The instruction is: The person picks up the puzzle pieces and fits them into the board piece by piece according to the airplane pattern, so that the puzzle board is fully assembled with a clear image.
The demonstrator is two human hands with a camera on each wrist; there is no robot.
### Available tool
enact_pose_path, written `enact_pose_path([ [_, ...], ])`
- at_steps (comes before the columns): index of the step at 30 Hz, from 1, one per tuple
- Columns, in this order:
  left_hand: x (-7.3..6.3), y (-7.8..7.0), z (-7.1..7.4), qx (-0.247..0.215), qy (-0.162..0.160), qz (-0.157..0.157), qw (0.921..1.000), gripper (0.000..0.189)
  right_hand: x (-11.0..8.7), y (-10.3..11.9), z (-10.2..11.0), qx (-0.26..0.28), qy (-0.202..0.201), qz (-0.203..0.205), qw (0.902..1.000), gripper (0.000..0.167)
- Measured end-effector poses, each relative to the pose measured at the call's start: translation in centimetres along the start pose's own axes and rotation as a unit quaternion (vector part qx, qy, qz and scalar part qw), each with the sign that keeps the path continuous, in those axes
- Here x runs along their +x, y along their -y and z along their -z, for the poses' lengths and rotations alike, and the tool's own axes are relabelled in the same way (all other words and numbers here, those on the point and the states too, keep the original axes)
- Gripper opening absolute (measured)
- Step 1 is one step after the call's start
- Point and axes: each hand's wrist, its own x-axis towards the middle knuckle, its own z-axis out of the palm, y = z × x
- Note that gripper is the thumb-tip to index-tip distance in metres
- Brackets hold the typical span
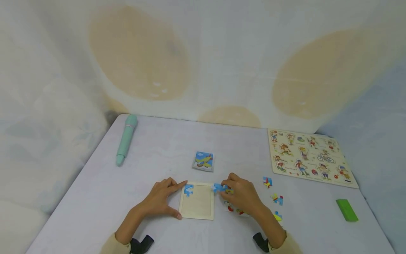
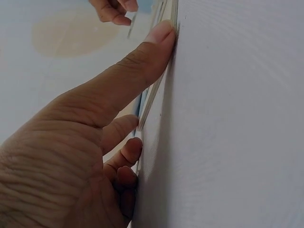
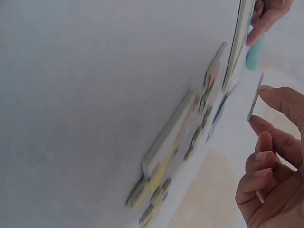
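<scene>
A shallow wooden puzzle tray point(image 1: 198, 206) lies in front of me, with a blue jigsaw piece point(image 1: 188, 190) in its far left corner. Along the tray's left edge, my left hand point(image 1: 161, 199) rests its spread index finger and thumb, the index at the far corner and the thumb near the front one. My right hand point(image 1: 242, 195) pinches another blue jigsaw piece point(image 1: 218, 187) between thumb and finger, over the tray's far right corner. In the right wrist view this piece point(image 3: 255, 97) is edge-on, raised off the table. More pieces point(image 1: 230, 208) lie partly hidden beneath the right hand.
Loose jigsaw pieces point(image 1: 277, 199) lie right of my right hand. Beyond the tray is a small airplane picture point(image 1: 203, 161). A mint-green microphone-shaped object point(image 1: 125, 141) lies far left. At right are a large wooden picture board point(image 1: 309, 157) and a green block point(image 1: 347, 210).
</scene>
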Motion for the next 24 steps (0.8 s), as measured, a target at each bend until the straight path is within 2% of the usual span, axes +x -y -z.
enact_pose_path([
  [10,0.0,-0.1,0.2,-0.004,-0.004,-0.004,1.0000,0.108,0.8,1.2,-1.1,-0.006,0.011,0.030,0.9995,0.028],
  [19,0.0,0.1,0.2,-0.002,-0.005,-0.011,0.9999,0.107,1.7,3.1,-1.5,0.019,0.062,0.015,0.9978,0.026],
  [24,0.0,0.1,0.1,0.000,-0.004,-0.012,0.9999,0.108,2.2,3.7,-1.9,0.004,0.078,0.015,0.9969,0.028],
])
